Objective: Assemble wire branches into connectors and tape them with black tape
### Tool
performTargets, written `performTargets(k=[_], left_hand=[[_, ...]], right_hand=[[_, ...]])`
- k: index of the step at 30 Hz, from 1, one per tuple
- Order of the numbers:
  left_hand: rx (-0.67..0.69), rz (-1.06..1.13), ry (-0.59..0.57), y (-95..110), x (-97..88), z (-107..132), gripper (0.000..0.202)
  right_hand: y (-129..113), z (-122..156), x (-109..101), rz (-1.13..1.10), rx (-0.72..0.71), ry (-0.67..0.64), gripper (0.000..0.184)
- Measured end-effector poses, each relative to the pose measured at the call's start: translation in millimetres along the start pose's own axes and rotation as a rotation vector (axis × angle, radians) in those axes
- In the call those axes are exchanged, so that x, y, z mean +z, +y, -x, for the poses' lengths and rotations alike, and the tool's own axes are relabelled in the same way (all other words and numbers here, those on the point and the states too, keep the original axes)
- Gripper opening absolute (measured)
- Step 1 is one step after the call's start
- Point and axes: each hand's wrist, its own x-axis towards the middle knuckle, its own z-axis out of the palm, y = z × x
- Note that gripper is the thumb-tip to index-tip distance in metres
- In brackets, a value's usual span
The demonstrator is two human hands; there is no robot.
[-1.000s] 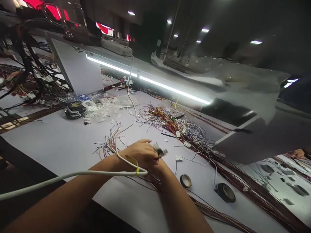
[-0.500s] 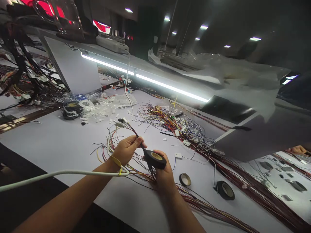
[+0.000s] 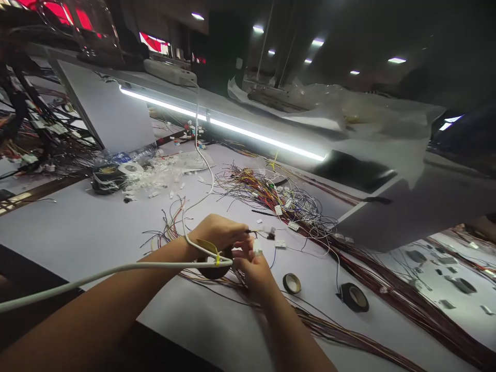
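Note:
My left hand (image 3: 220,232) is closed on thin wires; a small dark connector (image 3: 271,234) sticks out past its fingertips on the right. Close against it, my right hand (image 3: 256,271) is closed with a white connector (image 3: 257,246) at its thumb and fingers. The two hands meet, so their exact grip is partly hidden. A black tape roll (image 3: 212,272) shows under my left hand, partly covered; what supports it cannot be seen. A white cable (image 3: 127,267) with a yellow tie (image 3: 218,258) crosses over my left forearm. Loose wire ends (image 3: 168,230) spread out beyond that forearm.
A tape ring (image 3: 292,283) and a black tape roll (image 3: 354,297) lie to the right. Farther back is a wire bundle (image 3: 267,194) with white connectors. Plastic bags (image 3: 155,173) lie at the left, and a lit strip lamp (image 3: 263,138) runs under the shelf.
My left hand has moved right, bringing the wire ends and connectors over beside my right hand. The tape roll, formerly in my right hand, now shows lower left, beneath my left hand.

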Motion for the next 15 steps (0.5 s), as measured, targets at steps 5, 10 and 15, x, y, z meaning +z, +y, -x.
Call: performTargets(k=[5,10,15], left_hand=[[-0.522,0.482,0.069,3.4,2.8,9.7,0.035],[-0.806,1.005,-0.069,10.5,4.0,29.9,0.034],[-0.812,1.159,0.158,9.0,11.3,45.0,0.033]], right_hand=[[8.2,15.3,5.0,0.549,-0.436,0.072,0.042],[10.7,11.2,10.8,0.681,-0.583,0.052,0.030],[9.7,20.8,-6.9,0.439,-0.378,0.178,0.022]])
